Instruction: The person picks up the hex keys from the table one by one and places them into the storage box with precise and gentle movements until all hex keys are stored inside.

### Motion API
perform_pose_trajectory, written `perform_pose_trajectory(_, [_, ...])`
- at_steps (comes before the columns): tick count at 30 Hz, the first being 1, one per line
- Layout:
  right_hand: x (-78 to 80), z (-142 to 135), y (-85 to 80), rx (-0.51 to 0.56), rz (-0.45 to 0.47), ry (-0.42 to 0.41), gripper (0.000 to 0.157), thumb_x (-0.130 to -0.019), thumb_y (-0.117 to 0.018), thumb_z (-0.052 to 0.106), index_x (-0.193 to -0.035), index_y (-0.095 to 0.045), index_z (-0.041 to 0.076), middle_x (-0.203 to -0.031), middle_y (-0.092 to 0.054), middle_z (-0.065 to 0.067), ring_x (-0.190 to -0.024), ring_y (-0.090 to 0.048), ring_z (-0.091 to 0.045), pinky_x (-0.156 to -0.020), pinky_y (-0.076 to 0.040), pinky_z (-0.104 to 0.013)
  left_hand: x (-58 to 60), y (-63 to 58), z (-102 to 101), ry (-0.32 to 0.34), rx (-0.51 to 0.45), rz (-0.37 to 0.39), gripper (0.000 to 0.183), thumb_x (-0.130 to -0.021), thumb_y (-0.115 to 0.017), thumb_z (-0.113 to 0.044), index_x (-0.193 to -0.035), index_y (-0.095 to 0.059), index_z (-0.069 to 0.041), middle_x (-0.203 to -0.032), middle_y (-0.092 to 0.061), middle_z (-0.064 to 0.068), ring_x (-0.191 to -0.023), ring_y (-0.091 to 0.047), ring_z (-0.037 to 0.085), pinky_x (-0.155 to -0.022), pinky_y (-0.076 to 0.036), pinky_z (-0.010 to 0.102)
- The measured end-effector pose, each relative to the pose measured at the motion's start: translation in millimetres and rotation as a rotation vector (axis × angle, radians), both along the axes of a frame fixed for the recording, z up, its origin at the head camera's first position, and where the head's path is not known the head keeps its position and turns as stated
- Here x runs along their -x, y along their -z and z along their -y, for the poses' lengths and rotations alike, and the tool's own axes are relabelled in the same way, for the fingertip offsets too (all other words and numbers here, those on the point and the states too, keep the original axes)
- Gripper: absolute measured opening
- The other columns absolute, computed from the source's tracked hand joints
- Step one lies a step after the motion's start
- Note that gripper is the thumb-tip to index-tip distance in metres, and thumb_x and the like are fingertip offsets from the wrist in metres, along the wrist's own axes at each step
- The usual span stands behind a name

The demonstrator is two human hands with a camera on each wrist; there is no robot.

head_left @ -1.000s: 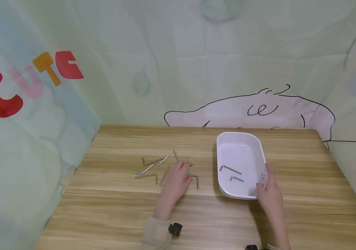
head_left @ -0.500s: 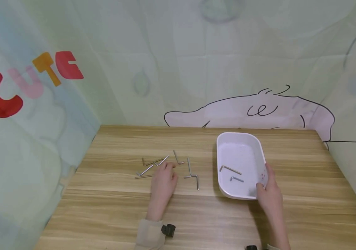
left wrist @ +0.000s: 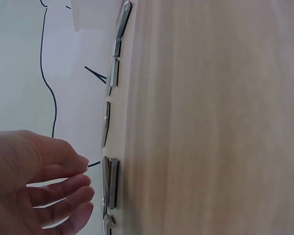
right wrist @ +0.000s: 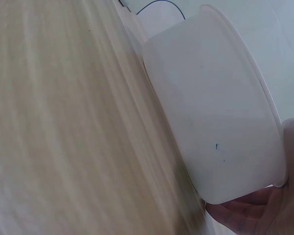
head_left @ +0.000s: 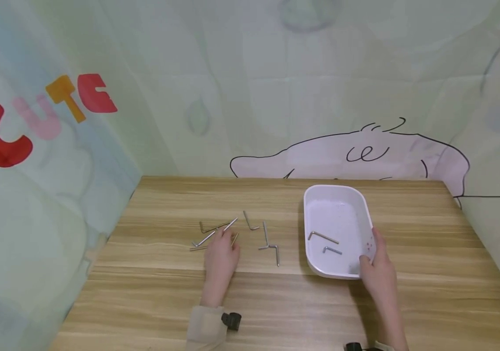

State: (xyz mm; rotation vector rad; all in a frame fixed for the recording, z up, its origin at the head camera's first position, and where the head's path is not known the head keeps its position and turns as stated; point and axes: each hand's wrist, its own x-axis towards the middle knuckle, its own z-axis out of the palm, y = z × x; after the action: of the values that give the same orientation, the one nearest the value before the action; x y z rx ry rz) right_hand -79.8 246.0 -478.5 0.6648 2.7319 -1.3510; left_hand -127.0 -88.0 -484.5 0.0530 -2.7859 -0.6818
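Observation:
My left hand (head_left: 222,256) hovers at a loose group of L-shaped hex keys (head_left: 206,238), silver and brass-toned, on the left of the table. In the left wrist view the left hand (left wrist: 44,181) has loosely bent fingers, with nothing between them and the thumb. More hex keys (head_left: 266,235) lie to its right. My right hand (head_left: 380,275) grips the near right corner of a white plastic tray (head_left: 339,212), thumb over the rim. Its fingers (right wrist: 240,215) reach under the tray in the right wrist view. Inside the tray rest a brass-toned hex key (head_left: 325,238) and a shorter silver one (head_left: 333,251).
The wood-grain table (head_left: 276,307) ends at the back against a printed cloth backdrop (head_left: 250,97) with a cartoon figure. On the left side, the cloth carries coloured letters. A black wrist camera (head_left: 231,321) sits on the left sleeve.
My left hand has moved left, away from the middle hex keys to the left-hand group. The right hand and the tray have stayed in place, with the same two keys inside.

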Motion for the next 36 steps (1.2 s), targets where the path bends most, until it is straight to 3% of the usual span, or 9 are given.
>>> perform_pose_trajectory(7, [-0.2,0.4,0.0,-0.006,-0.002,-0.002,0.073,-0.093,-0.038,0.011,-0.155,-0.003,0.023,-0.152,-0.023,-0.032,-0.136,-0.028,-0.053,-0.108,-0.026,-0.066,0.8,1.0,2.2,0.000,0.016,0.052,0.025,-0.078,-0.067,-0.005,-0.103,-0.068,-0.004,-0.095,-0.064,0.011,-0.081,-0.062,0.029,-0.058,-0.049,0.038])
perform_pose_trajectory(20, [0.2,-0.4,2.3,-0.019,-0.009,-0.007,0.073,-0.093,-0.038,0.011,-0.155,-0.003,0.022,-0.152,-0.023,-0.032,-0.137,-0.028,-0.053,-0.108,-0.025,-0.065,2.4,1.9,1.2,0.025,0.048,0.138,0.037,-0.075,-0.064,0.002,-0.111,-0.065,-0.004,-0.108,-0.063,0.015,-0.099,-0.061,0.033,-0.069,-0.054,0.046])
perform_pose_trajectory(31, [-1.2,-0.7,1.2,-0.018,0.009,-0.013,0.074,-0.093,-0.038,0.010,-0.155,-0.001,0.023,-0.152,-0.022,-0.033,-0.137,-0.027,-0.053,-0.108,-0.025,-0.066,6.3,1.7,-0.1,0.042,0.079,0.182,0.043,-0.074,-0.063,0.005,-0.116,-0.061,-0.003,-0.109,-0.062,0.019,-0.099,-0.059,0.035,-0.078,-0.053,0.048])
perform_pose_trajectory(36, [-0.7,-0.7,0.5,-0.020,0.010,-0.019,0.074,-0.093,-0.038,0.011,-0.155,-0.001,0.023,-0.151,-0.023,-0.034,-0.136,-0.028,-0.054,-0.107,-0.026,-0.066,8.0,1.6,-0.5,0.042,0.095,0.187,0.042,-0.074,-0.063,0.006,-0.114,-0.062,-0.004,-0.106,-0.062,0.021,-0.096,-0.060,0.037,-0.076,-0.053,0.049])
